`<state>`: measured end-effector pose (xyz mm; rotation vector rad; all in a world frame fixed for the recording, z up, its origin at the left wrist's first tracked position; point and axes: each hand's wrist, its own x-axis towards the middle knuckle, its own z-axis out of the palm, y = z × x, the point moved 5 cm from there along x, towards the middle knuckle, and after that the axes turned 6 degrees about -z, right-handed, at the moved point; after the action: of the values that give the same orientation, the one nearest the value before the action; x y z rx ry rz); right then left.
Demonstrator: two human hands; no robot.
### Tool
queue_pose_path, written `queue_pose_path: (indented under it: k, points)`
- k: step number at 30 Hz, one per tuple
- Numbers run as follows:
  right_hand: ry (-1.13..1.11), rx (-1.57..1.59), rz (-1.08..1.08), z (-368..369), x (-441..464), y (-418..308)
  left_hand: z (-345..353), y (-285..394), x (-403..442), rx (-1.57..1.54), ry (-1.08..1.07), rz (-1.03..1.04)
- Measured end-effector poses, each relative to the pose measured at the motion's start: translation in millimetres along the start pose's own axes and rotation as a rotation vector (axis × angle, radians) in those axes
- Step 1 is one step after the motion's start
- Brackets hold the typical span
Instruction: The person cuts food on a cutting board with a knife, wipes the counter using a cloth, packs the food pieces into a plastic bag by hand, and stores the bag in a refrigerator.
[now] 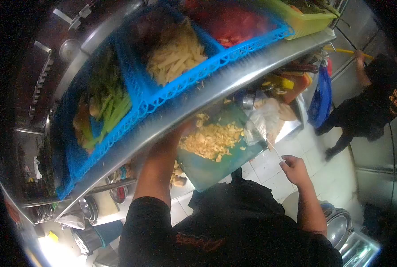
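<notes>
A green cutting board [207, 171] lies in front of me with a heap of chopped pale-yellow pieces [214, 141] spread on it. My left arm reaches in under the steel shelf edge beside the heap. Of my left hand [184, 128] only the part near the wrist shows, and its fingers are hidden. To the right of the board, my right hand [295, 169] is closed, thumb against fingers, on a thin pale stick [275, 150]. The stick's far end reaches toward a crumpled clear plastic bag [255, 127] at the board's right edge.
Above the board, a steel shelf [247, 73] carries blue baskets [149, 104] with pale cut strips [174, 55], green stalks [114, 109] and something red [232, 26]. A yellow-green tub [307, 24] stands at its right end. Another person in dark clothes [363, 104] is at the right. Metal bowls [338, 227] sit lower right.
</notes>
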<state>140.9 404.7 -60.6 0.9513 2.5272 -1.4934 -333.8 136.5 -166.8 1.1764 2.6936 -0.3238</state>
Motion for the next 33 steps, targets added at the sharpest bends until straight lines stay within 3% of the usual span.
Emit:
queue_pose_path:
  k: [7,10,13,15,19,20,21,22,23,24,25,26,27,29,31,32,33]
  points:
    - [0.015,-0.040,-0.135,7,4,4,22,23,-24,-0.100,-0.003,0.179]
    - [-0.008,-0.112,-0.128,8,17,-8,8,35,-49,-0.031,-0.090,0.401]
    - [-0.051,-0.242,-0.174,15,50,-26,-7,36,-64,-0.276,-0.167,0.210]
    - [0.096,-0.310,-0.303,16,71,-45,-7,27,-71,-0.587,-0.237,-0.066]
    - [0.164,-0.496,-0.398,16,118,-86,3,23,-107,-0.049,0.379,0.127]
    - [0.198,-0.452,-0.519,25,142,-67,2,33,-123,0.158,0.509,0.154]
    - [0.162,-0.587,-0.494,35,167,-46,-52,46,-161,0.022,0.249,-0.040]
    - [0.038,-0.642,-0.445,39,176,-45,-27,37,-178,-0.388,0.368,-0.178]
    - [0.131,-0.605,-0.545,39,173,-52,-57,46,-208,-0.535,0.171,-0.284]
    - [0.211,-0.529,-0.583,37,173,-56,-64,53,-239,-0.685,0.113,-0.540]
    - [0.288,-0.454,-0.625,35,174,-58,-100,65,-271,-0.798,0.152,-0.456]
    - [0.326,-0.479,-0.766,28,170,-77,-65,65,-291,-0.604,0.137,-0.513]
    - [0.385,-0.316,-0.699,40,167,-83,-67,72,-317,-0.702,0.156,-0.583]
    - [0.028,-0.147,-0.547,69,166,-123,-41,82,-360,-0.717,0.093,-0.728]
    - [-0.124,-0.243,-0.571,105,150,-188,-23,94,-396,-0.687,0.152,-0.619]
    - [-0.196,-0.301,-0.574,123,146,-209,-58,109,-421,-0.849,0.210,-0.701]
    - [-0.185,-0.431,-0.645,140,154,-223,-48,110,-432,-0.846,0.215,-0.752]
